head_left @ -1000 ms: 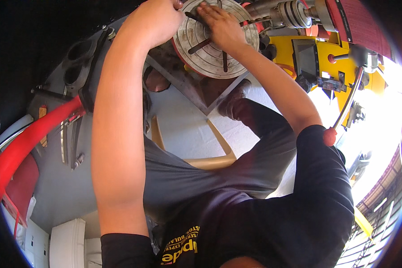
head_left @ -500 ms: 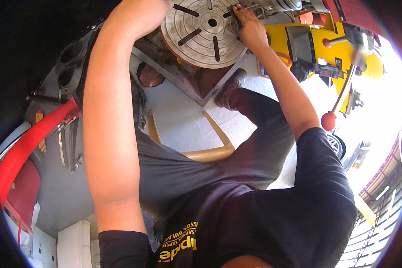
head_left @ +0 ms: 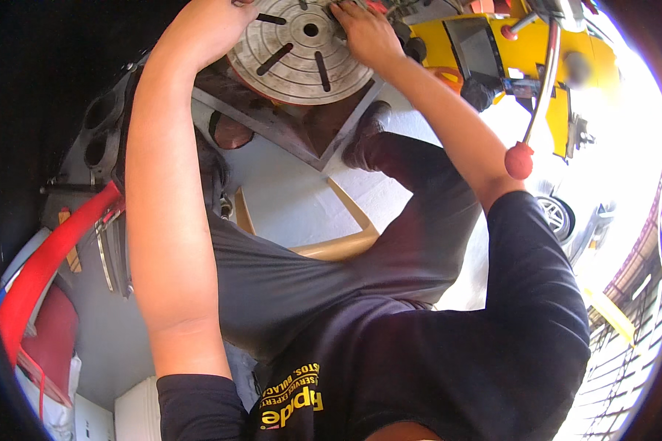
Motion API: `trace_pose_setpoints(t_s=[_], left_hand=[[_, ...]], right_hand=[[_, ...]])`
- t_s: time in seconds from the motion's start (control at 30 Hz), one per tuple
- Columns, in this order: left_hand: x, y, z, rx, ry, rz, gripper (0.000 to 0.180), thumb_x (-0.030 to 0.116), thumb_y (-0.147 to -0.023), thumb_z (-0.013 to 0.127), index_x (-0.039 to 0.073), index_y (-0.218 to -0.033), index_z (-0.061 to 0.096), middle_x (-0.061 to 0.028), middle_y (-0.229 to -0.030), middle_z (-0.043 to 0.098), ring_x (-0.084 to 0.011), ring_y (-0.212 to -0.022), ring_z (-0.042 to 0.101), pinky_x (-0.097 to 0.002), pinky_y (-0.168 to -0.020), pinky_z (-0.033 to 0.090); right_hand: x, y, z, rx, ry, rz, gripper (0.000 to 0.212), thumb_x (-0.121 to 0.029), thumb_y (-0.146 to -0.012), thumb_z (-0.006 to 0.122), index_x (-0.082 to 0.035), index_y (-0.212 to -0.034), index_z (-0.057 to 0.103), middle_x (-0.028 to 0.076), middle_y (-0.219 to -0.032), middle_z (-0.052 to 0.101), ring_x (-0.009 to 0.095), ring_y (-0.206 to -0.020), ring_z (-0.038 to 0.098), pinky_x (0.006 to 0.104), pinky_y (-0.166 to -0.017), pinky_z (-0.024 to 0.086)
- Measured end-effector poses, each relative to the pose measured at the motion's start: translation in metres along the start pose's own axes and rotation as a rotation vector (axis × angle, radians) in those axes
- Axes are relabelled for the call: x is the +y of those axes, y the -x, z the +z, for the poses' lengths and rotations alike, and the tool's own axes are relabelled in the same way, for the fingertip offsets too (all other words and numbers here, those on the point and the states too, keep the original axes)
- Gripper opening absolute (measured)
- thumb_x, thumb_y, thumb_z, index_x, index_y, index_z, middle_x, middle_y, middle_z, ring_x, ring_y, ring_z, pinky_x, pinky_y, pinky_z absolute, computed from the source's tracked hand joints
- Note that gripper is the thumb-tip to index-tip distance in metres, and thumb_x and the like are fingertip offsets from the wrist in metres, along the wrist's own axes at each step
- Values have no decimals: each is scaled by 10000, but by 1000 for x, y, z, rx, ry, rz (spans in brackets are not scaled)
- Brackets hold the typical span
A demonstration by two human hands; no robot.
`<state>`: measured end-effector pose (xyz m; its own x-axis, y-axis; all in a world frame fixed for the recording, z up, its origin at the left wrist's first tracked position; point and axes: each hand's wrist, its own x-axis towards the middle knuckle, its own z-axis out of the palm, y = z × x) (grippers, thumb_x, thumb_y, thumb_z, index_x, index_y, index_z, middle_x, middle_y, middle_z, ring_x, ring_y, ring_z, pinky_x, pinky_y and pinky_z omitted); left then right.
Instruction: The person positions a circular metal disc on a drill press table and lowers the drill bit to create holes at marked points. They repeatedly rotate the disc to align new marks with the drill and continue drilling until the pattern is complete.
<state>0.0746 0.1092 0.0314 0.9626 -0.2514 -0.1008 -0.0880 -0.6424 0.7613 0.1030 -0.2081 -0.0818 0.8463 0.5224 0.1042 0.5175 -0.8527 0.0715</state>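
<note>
The left hand [head_left: 224, 23] curled its fingers by the left rim of the slotted disc [head_left: 301, 72]; I couldn't tell whether they gripped anything. The disc lay face up over a metal base [head_left: 261, 125], seemingly unfinished, the right hand's [head_left: 368, 33] extended fingers on its face. Its near rim looked unobstructed; rightward, a red-knobbed lever [head_left: 518, 160] appeared near the elbow [head_left: 506, 189].

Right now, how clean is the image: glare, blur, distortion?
Head view: glare washes out the right side beyond the red knob; a dark blurred smudge, possibly on the lens, covers part of the yellow equipment; fisheye warps the rim, corners go black; the slotted round plate reads fairly sharp, but the top edge crops it and the left hand.
</note>
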Motion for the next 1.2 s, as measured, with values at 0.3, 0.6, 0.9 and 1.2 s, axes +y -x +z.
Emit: trace_pose_setpoints(t_s=[0.3, 0.6, 0.9, 1.2], left_hand=[[6, 8, -8, -19, -56, -16, 313, 188, -907, 663, -32, -1120, 728, -268, -1013, 736, -421, -1001, 716, -471, -884, 543], [14, -2, -5, -36, -96, 21, 315, 200, -909, 666, -27, -1116, 734, -272, -1039, 735, -433, -1017, 711, -479, -891, 544], [1, 8, -10, -35, -38, 17, 340, 182, -905, 645, -29, -1155, 738, -268, -1063, 744, -430, -1036, 716, -472, -916, 551], [10, 8, 2, -121, -116, 28, 303, 187, -891, 637, -2, -1097, 755, -280, -1024, 737, -433, -1013, 719, -481, -895, 557]], right_hand=[[-30, 3, 11, 50, 15, 54, 499, -114, -948, 533, -93, -1446, 563, 207, -1554, 516, 390, -1272, 632, 600, -1062, 488], [-4, -33, -7, -49, 233, 95, 637, -120, -954, 534, -92, -1582, 434, 172, -1613, 464, 415, -1407, 525, 528, -1114, 478], [-56, 52, -16, -139, 94, 6, 656, -73, -950, 476, -100, -1603, 415, 132, -1670, 401, 296, -1534, 396, 574, -1241, 306], [-126, 52, -7, 0, -125, 91, 661, -12, -906, 498, -189, -1543, 533, 30, -1655, 451, 202, -1517, 438, 610, -1222, 309]])
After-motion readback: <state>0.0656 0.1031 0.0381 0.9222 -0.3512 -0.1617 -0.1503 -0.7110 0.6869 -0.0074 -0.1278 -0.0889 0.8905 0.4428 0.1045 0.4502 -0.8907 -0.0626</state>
